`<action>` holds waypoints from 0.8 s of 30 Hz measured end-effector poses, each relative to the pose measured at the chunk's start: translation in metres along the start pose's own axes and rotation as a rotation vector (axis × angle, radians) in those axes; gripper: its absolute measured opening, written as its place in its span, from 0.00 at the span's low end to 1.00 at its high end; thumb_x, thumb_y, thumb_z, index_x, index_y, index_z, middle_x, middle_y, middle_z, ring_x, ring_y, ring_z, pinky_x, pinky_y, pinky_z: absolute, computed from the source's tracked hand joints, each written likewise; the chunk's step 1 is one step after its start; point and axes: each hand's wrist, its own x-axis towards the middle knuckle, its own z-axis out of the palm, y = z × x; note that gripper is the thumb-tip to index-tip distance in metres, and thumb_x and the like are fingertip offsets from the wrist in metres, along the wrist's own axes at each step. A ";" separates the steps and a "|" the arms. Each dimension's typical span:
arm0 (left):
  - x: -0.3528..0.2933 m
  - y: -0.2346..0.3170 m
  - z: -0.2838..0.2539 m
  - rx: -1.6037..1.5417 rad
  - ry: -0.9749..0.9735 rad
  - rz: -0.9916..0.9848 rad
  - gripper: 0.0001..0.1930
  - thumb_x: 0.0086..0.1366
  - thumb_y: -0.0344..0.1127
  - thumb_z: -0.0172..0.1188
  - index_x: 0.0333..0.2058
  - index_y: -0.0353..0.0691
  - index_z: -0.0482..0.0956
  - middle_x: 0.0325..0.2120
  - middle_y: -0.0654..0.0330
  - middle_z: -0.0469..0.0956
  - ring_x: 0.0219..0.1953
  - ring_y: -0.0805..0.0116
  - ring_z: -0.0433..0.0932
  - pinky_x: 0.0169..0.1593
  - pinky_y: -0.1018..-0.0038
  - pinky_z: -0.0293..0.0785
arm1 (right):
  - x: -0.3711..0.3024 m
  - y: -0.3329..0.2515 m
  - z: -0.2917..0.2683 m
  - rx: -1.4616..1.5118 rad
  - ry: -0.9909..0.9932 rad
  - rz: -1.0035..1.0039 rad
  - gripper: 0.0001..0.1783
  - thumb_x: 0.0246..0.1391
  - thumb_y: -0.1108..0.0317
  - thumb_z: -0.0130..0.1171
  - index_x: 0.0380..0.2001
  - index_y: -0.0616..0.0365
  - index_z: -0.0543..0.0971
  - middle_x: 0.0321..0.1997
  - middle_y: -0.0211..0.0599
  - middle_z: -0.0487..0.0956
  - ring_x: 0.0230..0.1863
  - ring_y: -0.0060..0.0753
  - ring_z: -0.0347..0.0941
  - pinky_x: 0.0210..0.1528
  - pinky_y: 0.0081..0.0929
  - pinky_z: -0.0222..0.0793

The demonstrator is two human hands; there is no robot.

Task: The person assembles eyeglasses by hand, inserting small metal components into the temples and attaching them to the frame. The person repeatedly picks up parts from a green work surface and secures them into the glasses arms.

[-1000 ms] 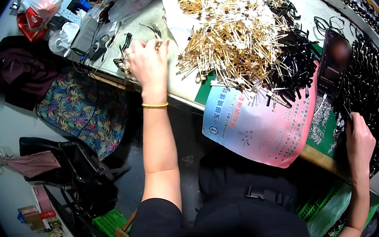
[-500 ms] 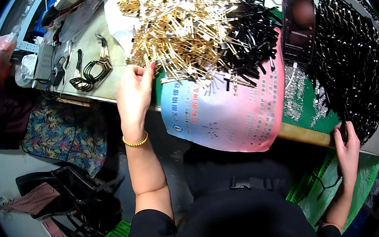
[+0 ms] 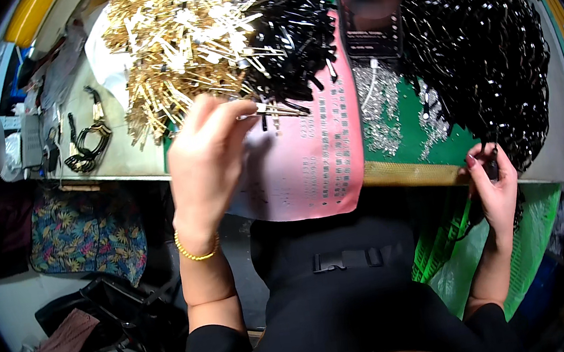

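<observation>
My left hand [image 3: 206, 160] is raised over the near edge of a heap of thin gold metal pieces [image 3: 177, 69]. Its thumb and fingers pinch a thin gold metal piece [image 3: 284, 111], which points right above the pink-and-blue printed mat [image 3: 326, 163]. Black slender pieces [image 3: 294, 48] lie heaped against the gold ones. At the bench's front edge on the right, my right hand [image 3: 497, 181] is closed around a small dark object [image 3: 492, 166], partly hidden by the fingers. Beside it rises a large mound of glossy black looped pieces [image 3: 476, 39].
A phone [image 3: 371, 10] with a white cable stands behind small silver bits [image 3: 380, 115] strewn on a green surface [image 3: 402, 154]. Black-and-gold looped pieces [image 3: 88, 147] lie on the bench at left. Green plastic sheeting [image 3: 538, 222] hangs below the right end. A black bag [image 3: 122, 308] is at lower left.
My left hand has moved right from the heap's left edge to above the mat, lifting a gold piece. My right hand stays by the black mound. The whole view has shifted.
</observation>
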 end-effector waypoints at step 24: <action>-0.044 0.102 0.082 -0.704 -0.343 -0.026 0.07 0.67 0.22 0.60 0.43 0.32 0.80 0.34 0.52 0.84 0.31 0.57 0.83 0.37 0.70 0.78 | -0.009 -0.034 0.043 0.628 -0.411 0.303 0.08 0.62 0.68 0.65 0.40 0.62 0.82 0.30 0.29 0.82 0.21 0.12 0.73 0.22 0.11 0.68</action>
